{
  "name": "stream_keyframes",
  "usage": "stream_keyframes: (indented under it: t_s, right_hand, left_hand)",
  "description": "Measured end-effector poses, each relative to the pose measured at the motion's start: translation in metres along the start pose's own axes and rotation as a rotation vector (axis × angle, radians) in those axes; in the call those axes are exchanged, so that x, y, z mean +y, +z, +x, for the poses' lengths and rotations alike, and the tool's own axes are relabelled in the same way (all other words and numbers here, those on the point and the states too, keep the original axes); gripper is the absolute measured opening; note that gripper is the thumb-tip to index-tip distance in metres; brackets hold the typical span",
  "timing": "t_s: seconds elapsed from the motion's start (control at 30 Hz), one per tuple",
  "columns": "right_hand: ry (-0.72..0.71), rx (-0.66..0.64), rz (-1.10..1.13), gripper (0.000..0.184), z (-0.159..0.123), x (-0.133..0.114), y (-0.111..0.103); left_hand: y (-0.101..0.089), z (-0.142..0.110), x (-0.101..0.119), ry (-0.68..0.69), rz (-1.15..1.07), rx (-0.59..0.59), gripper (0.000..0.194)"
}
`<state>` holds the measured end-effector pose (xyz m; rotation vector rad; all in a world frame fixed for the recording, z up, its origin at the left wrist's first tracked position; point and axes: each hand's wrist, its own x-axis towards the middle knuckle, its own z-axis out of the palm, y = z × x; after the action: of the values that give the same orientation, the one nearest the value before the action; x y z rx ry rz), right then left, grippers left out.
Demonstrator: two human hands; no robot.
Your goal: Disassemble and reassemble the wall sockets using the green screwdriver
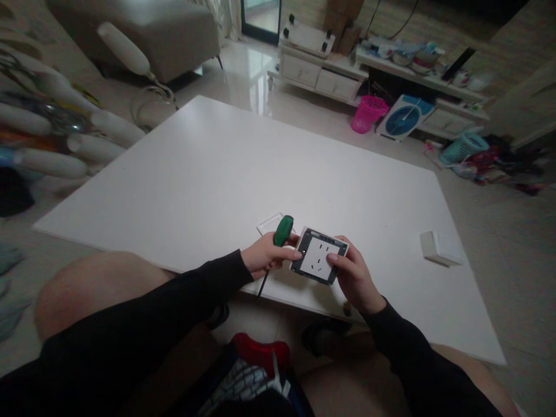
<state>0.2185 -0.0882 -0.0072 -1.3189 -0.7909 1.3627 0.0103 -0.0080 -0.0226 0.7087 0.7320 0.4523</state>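
Note:
A wall socket point(318, 255) with a white face and a dark surround is held between both hands above the near edge of the white table point(260, 168). My left hand point(270, 255) is closed around a green-handled screwdriver point(284, 230), its shaft pointing down past the table edge. The left thumb also presses the socket's left rim. My right hand point(356, 277) grips the socket's right side, thumb on its front. Just behind the left hand lies a white frame point(267, 222), partly hidden.
A small white box point(441, 249) stands near the table's right edge. Beyond the table are a pink basket point(368, 114), a blue-and-white fan point(403, 117) and a low white cabinet point(319, 75). White rounded objects point(98, 147) crowd the floor on the left.

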Motion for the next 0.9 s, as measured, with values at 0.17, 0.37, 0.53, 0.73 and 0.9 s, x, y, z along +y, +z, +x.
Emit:
stream_keyframes:
  t_s: [0.17,0.37,0.53,0.73,0.9]
  right_hand:
    - [0.007,0.003,0.077,0.032,0.002,0.001,0.003]
    - [0.020,-0.037,0.075,0.039,0.003,0.007,0.000]
    - [0.011,-0.023,0.038,0.042,0.003,0.007,-0.001]
    - [-0.028,0.009,-0.012,0.048,0.003,0.004,0.000]
    - [-0.076,0.068,-0.095,0.051,0.011,0.010,-0.004]
  left_hand:
    - [0.002,0.000,0.002,0.062,-0.026,0.087,0.058]
    - [0.003,0.001,0.003,0.086,0.023,0.151,0.053]
    - [0.004,0.001,0.004,0.142,0.113,0.263,0.050]
    - [0.001,0.003,-0.004,0.114,0.102,0.278,0.044]
    - [-0.004,0.005,0.005,0.130,0.255,0.273,0.041]
